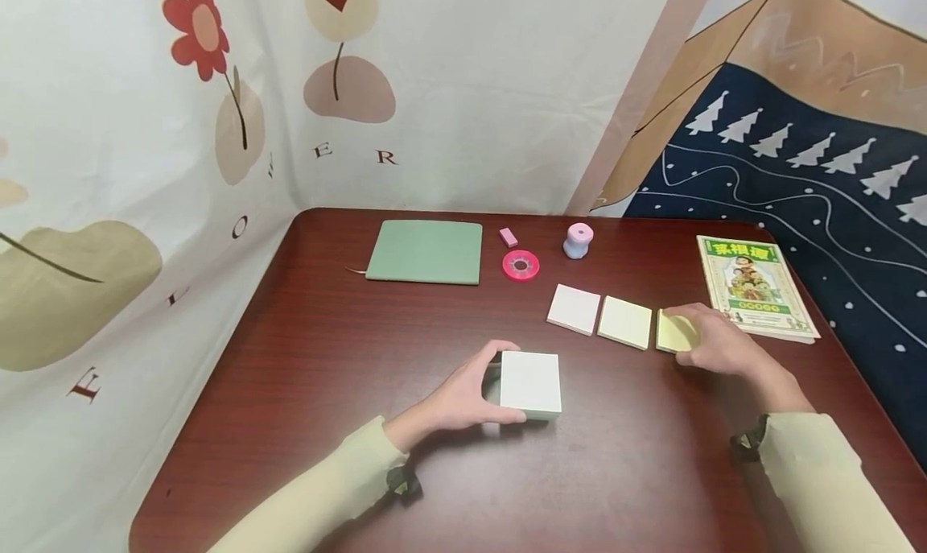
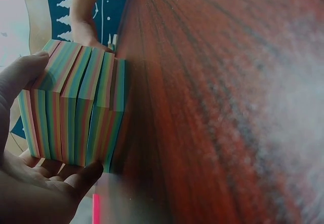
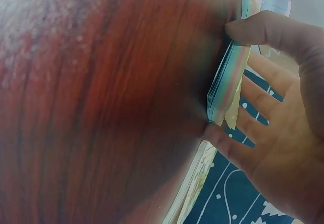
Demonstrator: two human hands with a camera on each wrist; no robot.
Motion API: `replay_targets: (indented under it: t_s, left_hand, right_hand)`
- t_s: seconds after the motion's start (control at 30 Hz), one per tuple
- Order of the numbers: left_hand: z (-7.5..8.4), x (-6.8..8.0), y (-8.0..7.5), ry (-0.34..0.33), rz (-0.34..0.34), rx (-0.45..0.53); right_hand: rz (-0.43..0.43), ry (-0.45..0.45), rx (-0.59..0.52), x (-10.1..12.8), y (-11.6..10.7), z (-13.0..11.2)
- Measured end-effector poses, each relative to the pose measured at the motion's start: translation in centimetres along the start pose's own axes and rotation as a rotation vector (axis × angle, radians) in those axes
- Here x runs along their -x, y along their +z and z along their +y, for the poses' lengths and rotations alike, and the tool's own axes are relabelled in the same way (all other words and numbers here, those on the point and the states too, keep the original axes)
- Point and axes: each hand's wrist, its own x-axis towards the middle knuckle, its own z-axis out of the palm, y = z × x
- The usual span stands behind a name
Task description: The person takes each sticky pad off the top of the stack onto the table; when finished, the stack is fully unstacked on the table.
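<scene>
My left hand grips a thick stack of sticky note pads near the middle of the table, thumb on the near side and fingers on the far side. The top of the stack is whitish; in the left wrist view its sides show striped layers of green, pink, yellow and blue. To the right, my right hand holds a thin yellow sticky note pad at its right part, which the hand hides. Colored layers show along the edge of this pad in the right wrist view.
A pinkish pad and a pale yellow pad lie left of the right hand. Behind are a green notebook, pink eraser, pink ring and pink-lavender spool-shaped thing. A booklet lies right, beyond the right hand.
</scene>
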Motion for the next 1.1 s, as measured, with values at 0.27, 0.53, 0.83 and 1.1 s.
replay_targets:
  t_s: [0.27, 0.53, 0.83, 1.1]
  left_hand:
    - [-0.1, 0.0, 0.1, 0.01, -0.005, -0.003]
    - [0.0, 0.0, 0.1, 0.016, -0.003, 0.001]
    - [0.0, 0.0, -0.1, 0.025, 0.0, -0.001]
    - [-0.4, -0.2, 0.0, 0.035, -0.012, 0.022]
  right_hand:
    - [0.02, -0.037, 0.019, 0.2, 0.2, 0.1]
    - [0.033, -0.049, 0.094, 0.8, -0.9, -1.3]
    - [0.124, -0.244, 0.075, 1.3, -1.7, -9.0]
    - [0.099, -0.568, -0.002, 2.0, 1.9, -17.4]
